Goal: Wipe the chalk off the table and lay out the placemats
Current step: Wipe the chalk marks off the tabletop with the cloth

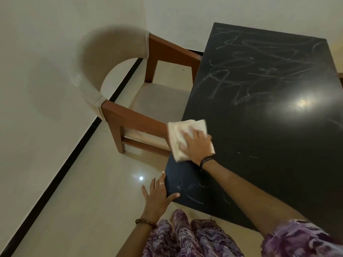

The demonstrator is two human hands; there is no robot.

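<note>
My right hand (197,145) presses flat fingers on the folded cream cloth (182,139); left hand (157,193) spread, bracing the black tabletop (259,136). Wiping; chalk scribbles (250,71) beyond my fingers come next.

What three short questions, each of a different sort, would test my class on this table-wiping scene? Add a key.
1. True or false: the right hand presses a cloth flat on the table.
2. Where does the thickest chalk lie? A) far end of the table B) on the chair C) on the floor
3. Fill in: the left hand rests at the table's near ____.

Key: 1 true; 2 A; 3 corner.
</note>
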